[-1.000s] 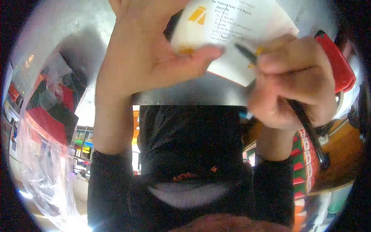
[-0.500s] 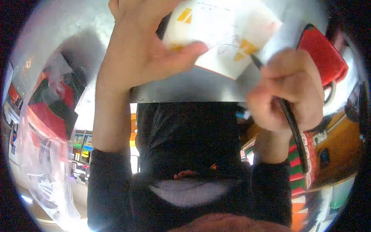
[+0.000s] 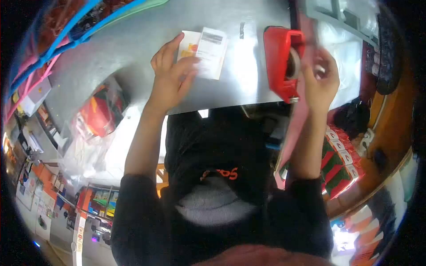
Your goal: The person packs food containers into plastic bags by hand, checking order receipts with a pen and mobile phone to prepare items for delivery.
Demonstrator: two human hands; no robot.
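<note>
Printed slip (image 3: 210,52) flat on bench (image 3: 230,86), left hand (image 3: 167,79) spread at edge, likely steadying it; right hand (image 3: 322,86) curled by tape dispenser (image 3: 275,62), grip unclear.

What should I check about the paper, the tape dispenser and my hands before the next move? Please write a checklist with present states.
1. Printed paper lies on the metal counter: ok.
2. Left hand is at the paper: ok.
3. Red tape dispenser is near the right hand: ok.
4. Tape roll sits in the dispenser: ok.
5. Tape's free end is ready to pull: cannot tell.
6. Right hand is empty: cannot tell, blurred.
</note>
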